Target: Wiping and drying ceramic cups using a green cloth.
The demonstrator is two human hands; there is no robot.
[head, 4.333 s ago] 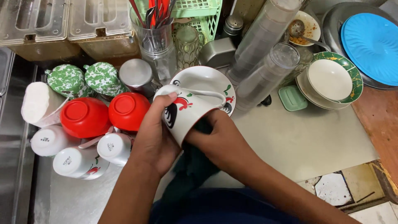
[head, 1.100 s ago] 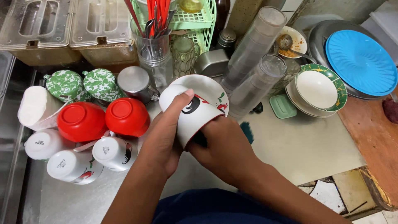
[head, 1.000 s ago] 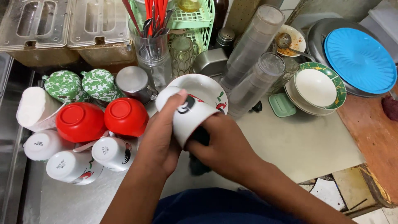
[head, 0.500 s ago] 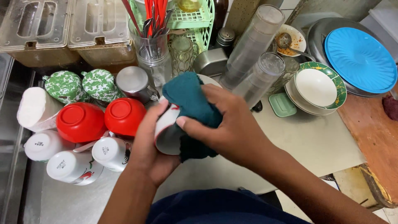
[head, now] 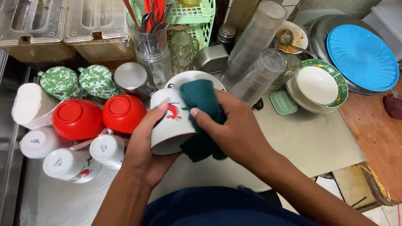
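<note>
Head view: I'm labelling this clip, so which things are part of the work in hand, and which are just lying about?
In hand:
left hand holding the white cup
right hand pressing the dark green cloth on it

Lying about:
two red bowls
upturned white cups
blue plate
stacked clear tumblers
cutlery holder

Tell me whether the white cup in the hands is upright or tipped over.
Tipped over. The white cup lies on its side in the left hand, mouth toward the person, while the right hand presses a dark teal cloth onto it.

White red-motif cup (head: 169, 121), dark teal cloth (head: 202, 100)
</note>
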